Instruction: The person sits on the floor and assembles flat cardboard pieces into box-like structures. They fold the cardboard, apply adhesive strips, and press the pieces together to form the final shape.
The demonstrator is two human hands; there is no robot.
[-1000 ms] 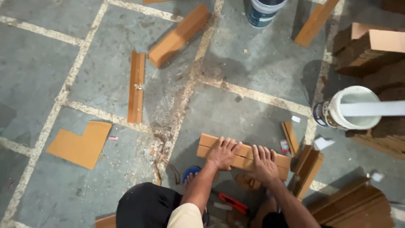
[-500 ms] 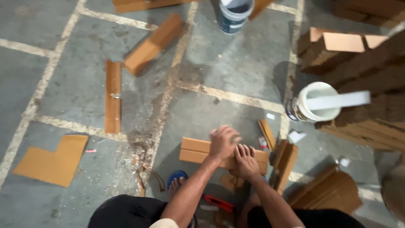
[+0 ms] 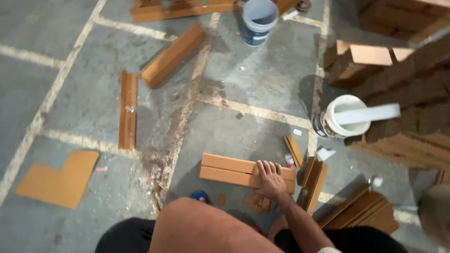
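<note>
Right hand [image 3: 269,180] lies flat, fingers spread, on wooden block [image 3: 229,169].

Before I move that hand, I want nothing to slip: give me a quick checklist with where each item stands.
1. Right hand flat on the stacked wooden boards: ok.
2. Left hand in view: not ok, hidden.
3. Boards lying flat on the concrete floor: ok.
4. White bucket clear of the hand: ok.
5. Small offcuts close beside the boards: not ok.
6. Boards fixed together: cannot tell.
</note>
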